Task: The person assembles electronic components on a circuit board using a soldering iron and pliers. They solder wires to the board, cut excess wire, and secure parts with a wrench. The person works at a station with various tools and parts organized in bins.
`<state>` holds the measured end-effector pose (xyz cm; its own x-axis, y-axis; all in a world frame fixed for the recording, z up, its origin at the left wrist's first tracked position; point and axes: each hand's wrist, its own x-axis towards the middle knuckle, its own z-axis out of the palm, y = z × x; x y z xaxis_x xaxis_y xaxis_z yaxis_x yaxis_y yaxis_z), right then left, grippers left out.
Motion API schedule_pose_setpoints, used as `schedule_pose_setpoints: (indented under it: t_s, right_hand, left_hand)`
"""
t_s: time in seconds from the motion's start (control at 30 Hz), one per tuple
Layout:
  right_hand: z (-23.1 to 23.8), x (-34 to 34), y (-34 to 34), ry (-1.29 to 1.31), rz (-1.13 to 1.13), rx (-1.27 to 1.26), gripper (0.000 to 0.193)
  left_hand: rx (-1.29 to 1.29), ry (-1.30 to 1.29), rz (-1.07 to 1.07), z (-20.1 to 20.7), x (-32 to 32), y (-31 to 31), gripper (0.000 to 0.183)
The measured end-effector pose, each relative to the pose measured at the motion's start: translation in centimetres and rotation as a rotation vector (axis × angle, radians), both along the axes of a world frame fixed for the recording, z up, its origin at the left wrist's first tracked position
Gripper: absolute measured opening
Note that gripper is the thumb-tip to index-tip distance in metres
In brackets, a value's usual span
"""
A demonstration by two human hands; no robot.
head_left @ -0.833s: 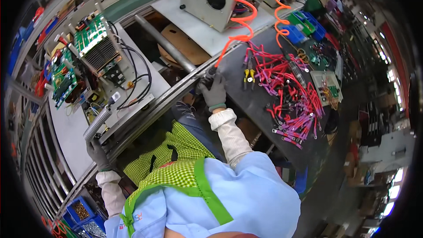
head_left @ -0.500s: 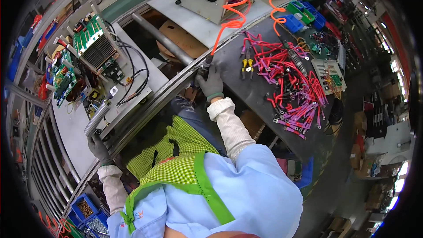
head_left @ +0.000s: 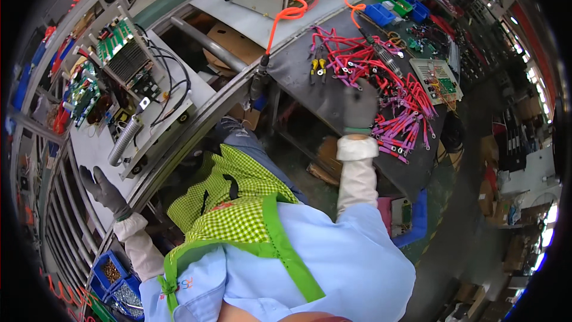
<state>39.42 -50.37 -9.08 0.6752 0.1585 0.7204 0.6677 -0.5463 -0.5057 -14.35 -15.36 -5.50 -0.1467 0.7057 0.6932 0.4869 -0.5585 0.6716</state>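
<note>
My left hand point(head_left: 105, 193), in a grey glove, is open with its fingers apart. It is beside the lower end of a ribbed grey cylinder point(head_left: 126, 139), at the edge of a white board point(head_left: 95, 164). My right hand point(head_left: 361, 107), also gloved, reaches over the left part of a pile of red and purple cables with ring lugs point(head_left: 411, 110). Motion smears its fingers, so whether they hold a cable cannot be told. A dark air tool point(head_left: 258, 79) hangs from an orange coiled hose point(head_left: 291, 5) at the dark table's near left corner, apart from both hands.
An open assembly with green circuit boards point(head_left: 116, 42) and black cables stands on the white board. Yellow-handled pliers point(head_left: 320, 67) and a circuit board panel point(head_left: 438, 80) lie on the dark table point(head_left: 298, 74). Blue bins of screws point(head_left: 110, 271) are at the lower left.
My right hand has let go of the air tool and moved right to the cables. My left hand has come away from the ribbed cylinder and spread its fingers.
</note>
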Motion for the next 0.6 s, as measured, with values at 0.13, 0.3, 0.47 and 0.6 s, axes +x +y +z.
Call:
schedule_pose_setpoints:
  t_s: [0.13, 0.3, 0.47, 0.6]
  right_hand:
    - [1.3, 4.7, -6.5, 0.102, -0.203, -0.398, 0.032]
    - [2.2, 4.4, -6.9, 0.176, -0.141, -0.773, 0.039]
    - [-2.7, 6.0, -1.9, 0.108, -0.273, -0.998, 0.039]
    - [-2.0, 11.1, -4.4, 0.005, -0.157, -1.008, 0.021]
  left_hand:
    - [0.065, -0.044, -0.108, 1.5, 3.5, -3.4, 0.044]
    - [0.119, 0.064, -0.274, 1.2, 8.3, -6.5, 0.036]
    - [0.191, 0.244, -0.423, 1.1, 13.9, -10.9, 0.030]
    - [0.138, 0.271, -0.604, 1.1, 17.8, -11.8, 0.025]
